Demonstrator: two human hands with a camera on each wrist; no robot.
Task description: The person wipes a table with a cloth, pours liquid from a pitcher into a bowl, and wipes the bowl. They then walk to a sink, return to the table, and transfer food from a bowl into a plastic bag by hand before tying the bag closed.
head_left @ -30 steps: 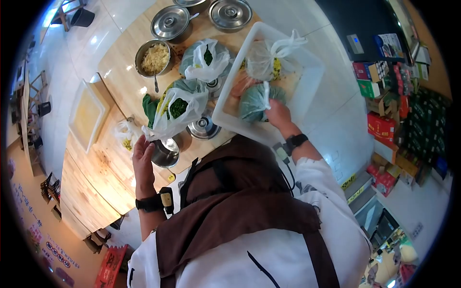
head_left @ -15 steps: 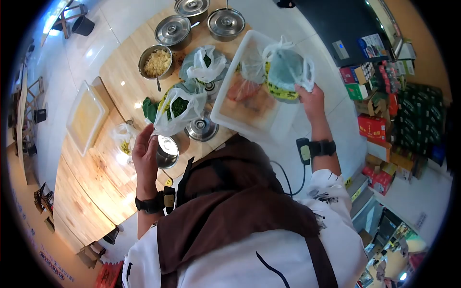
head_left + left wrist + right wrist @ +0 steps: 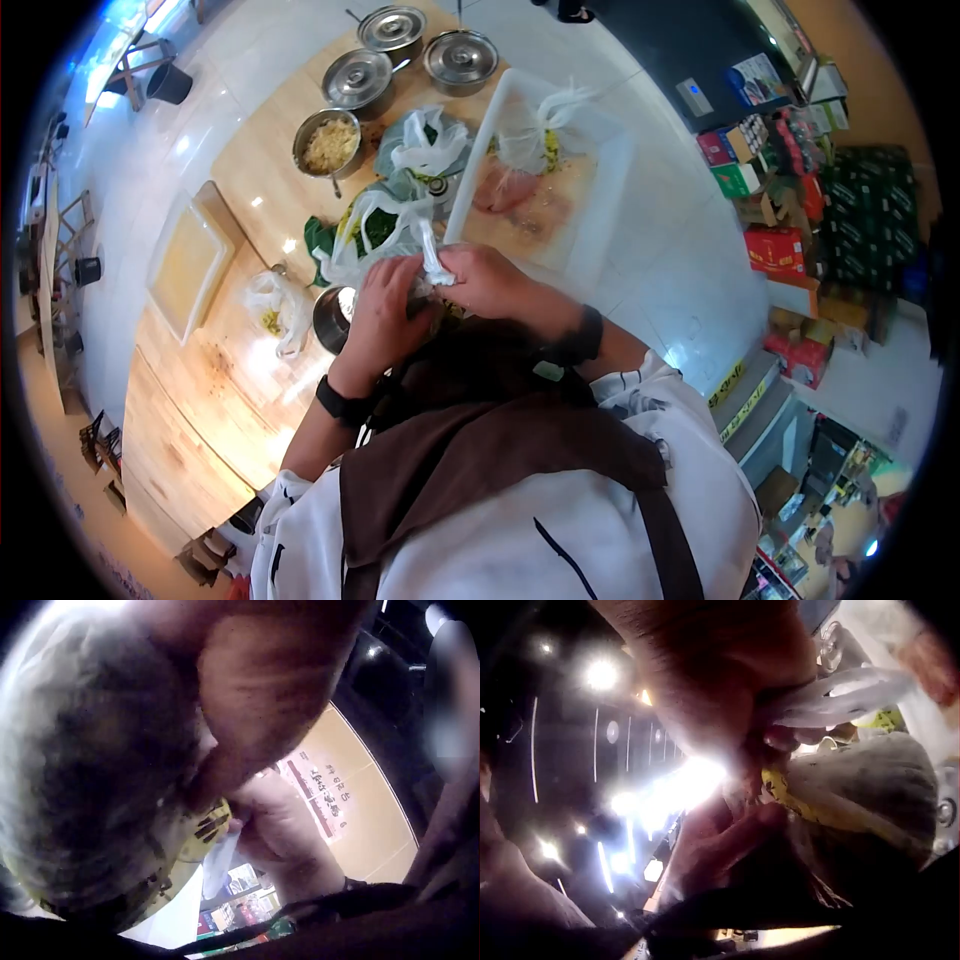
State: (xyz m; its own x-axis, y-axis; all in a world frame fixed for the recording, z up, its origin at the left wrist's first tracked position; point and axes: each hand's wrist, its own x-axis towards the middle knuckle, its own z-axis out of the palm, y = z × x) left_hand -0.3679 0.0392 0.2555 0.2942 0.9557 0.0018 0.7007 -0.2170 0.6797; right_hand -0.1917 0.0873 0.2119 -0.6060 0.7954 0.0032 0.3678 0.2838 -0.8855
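Observation:
In the head view my left hand (image 3: 383, 312) and right hand (image 3: 497, 288) meet in front of the apron, both gripping the gathered neck of a plastic bag (image 3: 432, 262). Its white handle ends stick up between them. The right wrist view shows the bag's full, dark body (image 3: 870, 799) hanging below the fingers, with a yellow printed band near the neck. It fills the left side of the left wrist view, bulging and rounded (image 3: 82, 765). An open bag of chopped greens (image 3: 375, 230) stands just beyond the hands.
A white plastic tub (image 3: 612, 190) on the right holds another tied bag (image 3: 525, 150) and pinkish food. Lidded steel pots (image 3: 360, 78) stand at the back, beside a pot of chopped pale food (image 3: 330, 145). On the left are a white tray (image 3: 187, 265) and a small bag (image 3: 280, 305).
My right hand lifted the bag out of the tub, swung it right, then brought it in front of the apron. My left hand moved from beside the greens bag to its neck.

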